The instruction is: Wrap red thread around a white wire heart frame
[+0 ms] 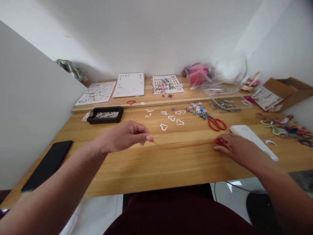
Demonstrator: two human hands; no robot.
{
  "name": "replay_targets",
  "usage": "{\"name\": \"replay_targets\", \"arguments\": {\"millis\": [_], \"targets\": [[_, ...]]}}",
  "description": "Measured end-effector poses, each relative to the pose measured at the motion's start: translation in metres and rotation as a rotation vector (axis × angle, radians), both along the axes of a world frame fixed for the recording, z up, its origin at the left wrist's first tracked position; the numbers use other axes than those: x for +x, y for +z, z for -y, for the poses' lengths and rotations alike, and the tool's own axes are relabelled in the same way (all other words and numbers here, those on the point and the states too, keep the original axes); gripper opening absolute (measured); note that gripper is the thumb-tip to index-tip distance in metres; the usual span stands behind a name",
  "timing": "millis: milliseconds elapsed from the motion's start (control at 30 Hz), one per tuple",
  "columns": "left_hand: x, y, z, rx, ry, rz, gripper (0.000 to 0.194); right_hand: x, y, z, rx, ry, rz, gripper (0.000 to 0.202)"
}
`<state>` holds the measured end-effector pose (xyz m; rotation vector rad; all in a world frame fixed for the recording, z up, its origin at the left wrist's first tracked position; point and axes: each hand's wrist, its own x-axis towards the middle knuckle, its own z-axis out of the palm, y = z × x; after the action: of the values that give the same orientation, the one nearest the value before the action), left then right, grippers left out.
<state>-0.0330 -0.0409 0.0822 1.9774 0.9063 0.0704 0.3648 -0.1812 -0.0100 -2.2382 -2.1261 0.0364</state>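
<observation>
My left hand is pinched shut on the end of a thin red thread, held a little above the wooden table. The thread sags slightly and runs across to my right hand. There my fingers are closed round a small red thread spool, mostly hidden by them. Just beyond the right hand lie red-handled scissors. A white oblong case lies under and beside that hand. White cut-out shapes lie on the table beyond the thread.
Several coloured thread spools cluster near the scissors. A black tray holds small beads. A black phone lies at left. Pattern sheets rest on the raised back shelf. A clear box and a cardboard box stand at right.
</observation>
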Motion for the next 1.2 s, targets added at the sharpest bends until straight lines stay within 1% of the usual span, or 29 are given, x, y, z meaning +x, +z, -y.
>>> {"name": "replay_targets", "arguments": {"millis": [133,200,233,300,467,533,600,667,700,733,800,833,867,900,933,967,1000,1033,1100,1133,1200], "targets": [[0.029,-0.001,0.004,-0.081,-0.111,0.056,0.036,-0.015,0.020,0.003,0.212,0.025,0.071,0.042],[0.039,-0.003,0.005,-0.129,-0.158,0.085,0.035,-0.022,0.028,0.002,0.268,0.038,0.063,0.041],[0.043,-0.004,0.006,-0.152,-0.176,0.095,0.034,-0.025,0.030,0.001,0.268,0.041,0.055,0.039],[0.048,-0.008,0.006,-0.201,-0.199,0.113,0.033,-0.025,0.029,-0.001,0.241,0.037,0.037,0.037],[0.048,-0.013,0.001,-0.267,-0.182,0.164,0.033,-0.012,0.012,0.001,0.131,-0.006,-0.015,0.031],[0.049,-0.014,-0.001,-0.272,-0.168,0.185,0.034,-0.012,0.011,0.003,0.146,-0.011,-0.049,0.030],[0.052,-0.015,-0.002,-0.288,-0.166,0.203,0.036,-0.021,0.017,0.004,0.225,-0.025,-0.127,0.026],[0.057,-0.016,-0.002,-0.316,-0.179,0.226,0.039,-0.040,0.026,0.003,0.315,-0.070,-0.313,0.021],[0.060,-0.017,-0.001,-0.334,-0.186,0.242,0.041,-0.053,0.030,0.001,0.321,-0.095,-0.466,0.021],[0.063,-0.019,0.000,-0.353,-0.193,0.261,0.042,-0.067,0.032,-0.002,0.326,-0.113,-0.664,0.022],[0.070,-0.023,0.002,-0.388,-0.197,0.297,0.044,-0.095,0.034,-0.008,0.224,-0.053,-1.114,0.027],[0.072,-0.025,0.002,-0.402,-0.193,0.311,0.045,-0.108,0.032,-0.012,0.156,0.007,-1.320,0.032],[0.074,-0.027,0.003,-0.415,-0.187,0.320,0.046,-0.118,0.029,-0.015,0.061,0.049,-1.475,0.039],[0.075,-0.029,0.003,-0.426,-0.178,0.325,0.047,-0.126,0.026,-0.017,-0.046,0.087,-1.581,0.047],[0.075,-0.032,0.003,-0.433,-0.171,0.326,0.048,-0.132,0.022,-0.019,-0.157,0.107,-1.631,0.054],[0.075,-0.035,0.003,-0.435,-0.165,0.324,0.048,-0.135,0.019,-0.019,-0.249,0.102,-1.619,0.058],[0.073,-0.038,0.002,-0.431,-0.154,0.315,0.048,-0.135,0.017,-0.018,-0.303,0.084,-1.552,0.056],[0.071,-0.041,0.001,-0.423,-0.138,0.298,0.048,-0.133,0.016,-0.017,-0.312,0.059,-1.444,0.050],[0.066,-0.050,-0.002,-0.405,-0.102,0.249,0.048,-0.125,0.017,-0.013,-0.229,0.015,-1.169,0.033],[0.064,-0.055,-0.003,-0.397,-0.090,0.220,0.048,-0.120,0.018,-0.010,-0.168,0.009,-1.037,0.028],[0.060,-0.066,-0.006,-0.377,-0.082,0.174,0.046,-0.108,0.022,-0.005,-0.052,0.027,-0.816,0.025]]}}
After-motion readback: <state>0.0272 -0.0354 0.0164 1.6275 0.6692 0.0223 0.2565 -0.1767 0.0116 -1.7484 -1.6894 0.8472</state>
